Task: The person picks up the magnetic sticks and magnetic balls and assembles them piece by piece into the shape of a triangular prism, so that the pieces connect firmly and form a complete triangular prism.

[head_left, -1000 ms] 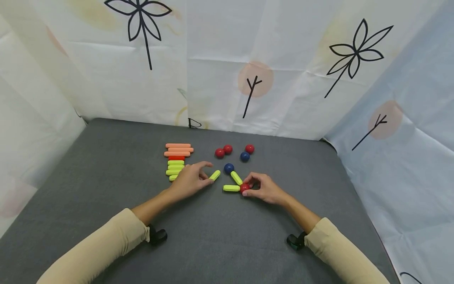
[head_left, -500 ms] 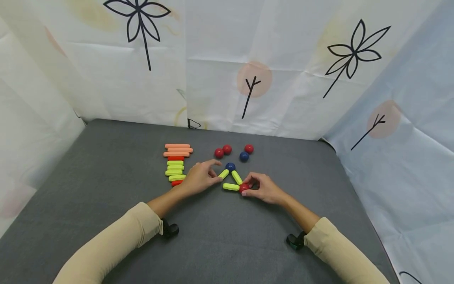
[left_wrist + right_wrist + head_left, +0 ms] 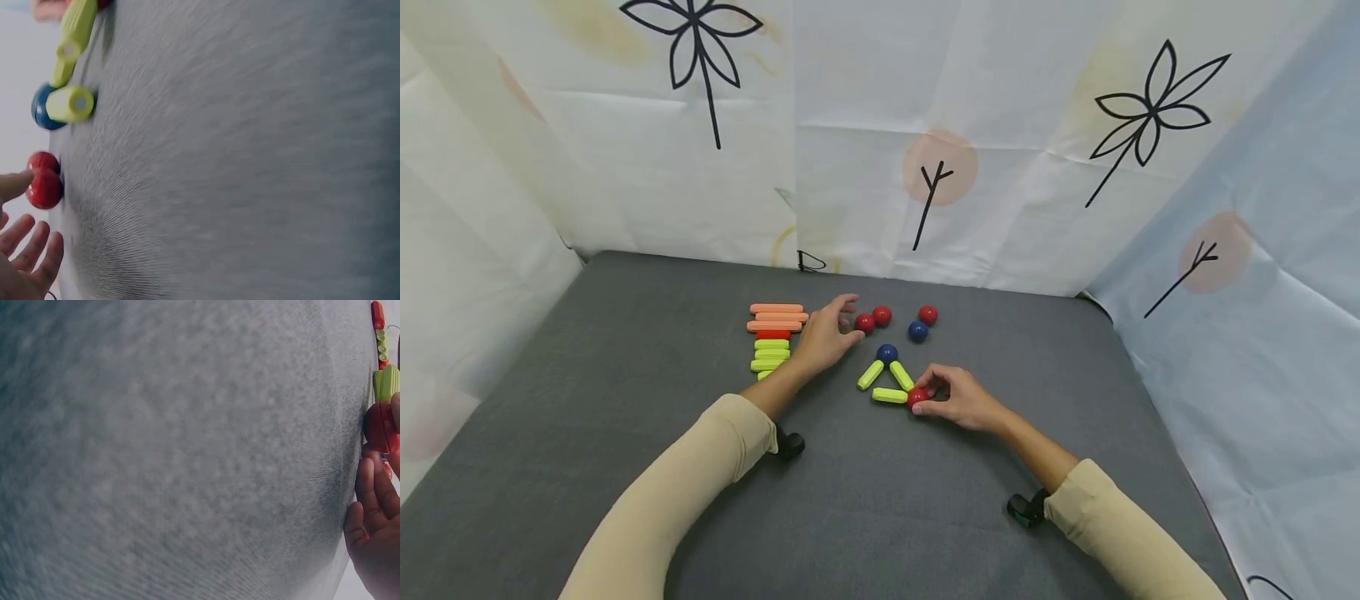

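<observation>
My left hand point(image 3: 823, 337), fingers apart, is beside two red balls point(image 3: 865, 323); my right hand point(image 3: 958, 400) pinches the red corner ball point(image 3: 917, 398) of the yellow-stick frame point(image 3: 890, 396) on the worktop point(image 3: 880, 517). I judge joining in hand; the next move likely calls for a left-hand grasp.

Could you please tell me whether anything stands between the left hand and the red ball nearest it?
Nothing visible does: the left hand is right beside the nearest red ball, though contact is unclear. A second red ball sits on its far side, not between them.
</observation>
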The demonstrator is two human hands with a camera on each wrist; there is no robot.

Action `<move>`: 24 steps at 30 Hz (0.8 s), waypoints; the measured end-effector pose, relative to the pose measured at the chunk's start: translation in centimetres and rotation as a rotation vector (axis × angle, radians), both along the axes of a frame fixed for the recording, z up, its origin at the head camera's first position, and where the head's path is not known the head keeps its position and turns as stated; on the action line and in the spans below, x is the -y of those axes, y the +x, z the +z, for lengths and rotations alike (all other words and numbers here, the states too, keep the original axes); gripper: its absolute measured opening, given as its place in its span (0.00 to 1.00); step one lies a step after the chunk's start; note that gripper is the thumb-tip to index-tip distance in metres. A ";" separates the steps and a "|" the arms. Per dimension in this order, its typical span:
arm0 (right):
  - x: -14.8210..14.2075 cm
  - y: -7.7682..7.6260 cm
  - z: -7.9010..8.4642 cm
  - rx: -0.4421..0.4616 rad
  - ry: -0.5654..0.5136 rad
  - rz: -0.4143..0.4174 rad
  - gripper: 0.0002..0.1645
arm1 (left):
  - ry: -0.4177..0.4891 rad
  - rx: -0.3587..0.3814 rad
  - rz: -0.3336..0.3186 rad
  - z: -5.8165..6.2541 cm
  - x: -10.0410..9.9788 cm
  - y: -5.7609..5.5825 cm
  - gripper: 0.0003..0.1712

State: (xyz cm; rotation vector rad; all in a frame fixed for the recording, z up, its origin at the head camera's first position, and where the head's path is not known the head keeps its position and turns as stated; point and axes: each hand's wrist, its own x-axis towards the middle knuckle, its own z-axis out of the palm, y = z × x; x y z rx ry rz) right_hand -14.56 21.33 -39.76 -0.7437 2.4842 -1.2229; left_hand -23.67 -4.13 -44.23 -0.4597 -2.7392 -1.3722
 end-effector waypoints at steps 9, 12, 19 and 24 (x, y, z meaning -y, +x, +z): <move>-1.4 -1.8 -3.6 -0.007 0.017 0.005 0.16 | -0.075 0.045 0.020 -0.2 -1.1 -1.4 0.37; -1.4 -1.9 -3.6 -0.008 0.025 0.013 0.16 | -0.062 0.039 0.000 -0.1 -0.8 -1.0 0.36; -1.5 -2.1 -3.6 -0.012 0.035 0.025 0.16 | -0.066 0.075 -0.133 0.2 1.2 1.0 0.36; -1.5 -2.0 -3.5 -0.007 0.034 0.028 0.16 | -0.079 0.086 -0.215 0.2 3.2 2.8 0.36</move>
